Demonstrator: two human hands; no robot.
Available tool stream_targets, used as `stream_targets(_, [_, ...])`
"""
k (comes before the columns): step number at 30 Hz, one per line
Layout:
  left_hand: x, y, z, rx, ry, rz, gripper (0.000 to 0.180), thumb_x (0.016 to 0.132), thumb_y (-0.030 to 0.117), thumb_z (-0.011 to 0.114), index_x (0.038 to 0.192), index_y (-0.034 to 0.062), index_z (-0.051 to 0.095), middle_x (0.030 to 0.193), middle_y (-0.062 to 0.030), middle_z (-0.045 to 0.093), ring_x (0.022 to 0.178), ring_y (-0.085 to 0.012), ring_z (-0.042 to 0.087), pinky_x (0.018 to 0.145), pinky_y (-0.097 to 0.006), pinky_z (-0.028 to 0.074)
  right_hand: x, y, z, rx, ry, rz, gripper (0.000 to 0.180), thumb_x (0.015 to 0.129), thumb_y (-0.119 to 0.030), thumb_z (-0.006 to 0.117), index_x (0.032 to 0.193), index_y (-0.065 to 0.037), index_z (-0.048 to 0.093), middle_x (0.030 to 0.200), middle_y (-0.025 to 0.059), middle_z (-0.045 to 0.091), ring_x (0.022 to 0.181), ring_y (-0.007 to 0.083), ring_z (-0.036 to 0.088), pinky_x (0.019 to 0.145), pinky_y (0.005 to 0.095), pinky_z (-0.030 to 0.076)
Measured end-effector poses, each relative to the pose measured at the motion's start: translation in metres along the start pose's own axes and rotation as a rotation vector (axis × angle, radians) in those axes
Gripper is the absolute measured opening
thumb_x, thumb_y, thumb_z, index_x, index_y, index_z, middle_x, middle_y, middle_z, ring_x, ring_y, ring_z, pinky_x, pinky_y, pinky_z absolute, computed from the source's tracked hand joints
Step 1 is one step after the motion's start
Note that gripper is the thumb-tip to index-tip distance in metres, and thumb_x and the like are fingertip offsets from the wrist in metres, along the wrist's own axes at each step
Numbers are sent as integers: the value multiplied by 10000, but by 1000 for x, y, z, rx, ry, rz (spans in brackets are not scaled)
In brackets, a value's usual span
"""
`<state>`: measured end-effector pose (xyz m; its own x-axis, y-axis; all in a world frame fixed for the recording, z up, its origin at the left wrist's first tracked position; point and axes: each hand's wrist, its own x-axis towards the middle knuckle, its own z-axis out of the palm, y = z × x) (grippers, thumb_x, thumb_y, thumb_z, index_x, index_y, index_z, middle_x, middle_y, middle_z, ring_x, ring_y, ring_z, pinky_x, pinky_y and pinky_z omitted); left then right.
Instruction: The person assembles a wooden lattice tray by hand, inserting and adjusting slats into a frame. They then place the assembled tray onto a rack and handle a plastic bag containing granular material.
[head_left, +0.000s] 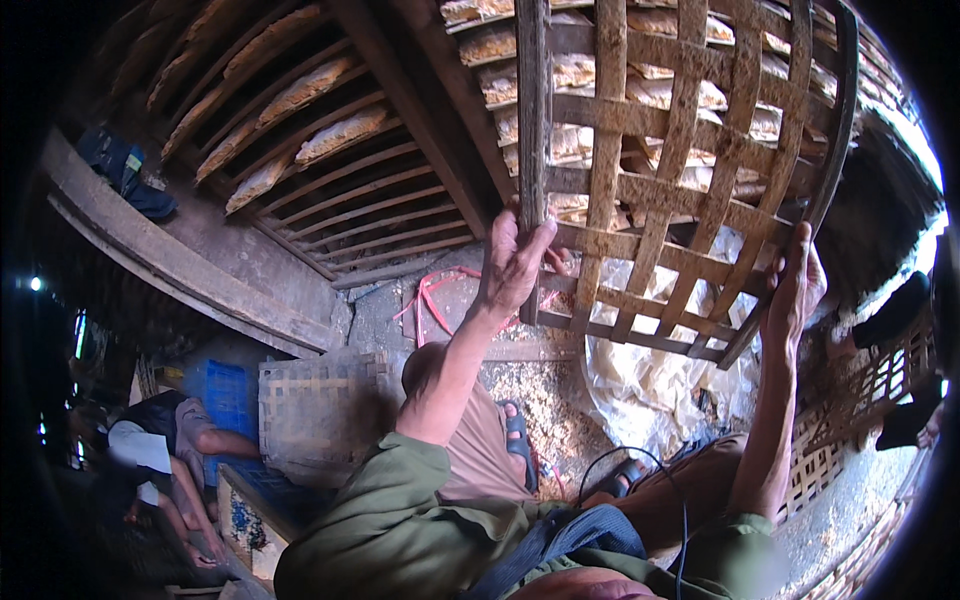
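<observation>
Here the fingers [528,238] of the left hand [512,265] wrap around the left frame pole of one woven bamboo tray [680,180], held up at head height. The right hand [795,290] clasps the tray's right edge, fingers curled tight on the rim. Behind the tray, a wooden rack [330,150] holds many similar trays, several loaded with pale flat sheets. Below, two sandalled feet [520,440] stand on the littered floor beside one plastic sheet [650,390]. One seated person [170,450] works at lower left, beside another tray [320,410].
</observation>
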<state>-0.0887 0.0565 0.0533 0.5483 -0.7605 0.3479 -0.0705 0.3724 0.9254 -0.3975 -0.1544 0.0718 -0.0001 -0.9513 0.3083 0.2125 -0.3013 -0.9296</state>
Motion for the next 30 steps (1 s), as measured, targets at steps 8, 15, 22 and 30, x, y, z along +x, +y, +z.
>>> stream_targets(8, [-3,-18,-13,135,225,-68,293,1043,289,817,1063,76,617,863,5,656,702,-100,693,559,-271,564,-13,-8,15,81,-65,-5,352,1140,-439,665,983,-131,729,670,-91,517,539,-3,436,473,212,313])
stream_targets(15, [2,8,-11,63,37,-137,203,971,262,886,1022,78,818,925,-27,802,877,-111,704,781,-316,567,-15,-8,10,-9,-48,21,365,1132,-464,670,988,-134,734,678,-95,525,548,-8,450,473,197,330])
stream_targets(22, [3,14,-20,-48,1,120,304,1033,87,674,1316,7,595,1180,-99,677,932,-190,707,835,-367,608,-26,-17,19,-77,-48,9,441,1120,-513,670,848,-167,663,666,-87,537,552,-1,444,508,207,315])
stream_targets(30, [3,16,-28,-37,33,59,231,1119,228,661,1258,43,652,1095,-69,686,883,-156,715,796,-347,614,-30,-13,25,-89,-61,17,426,1119,-512,670,879,-161,680,673,-92,525,562,3,443,511,217,329])
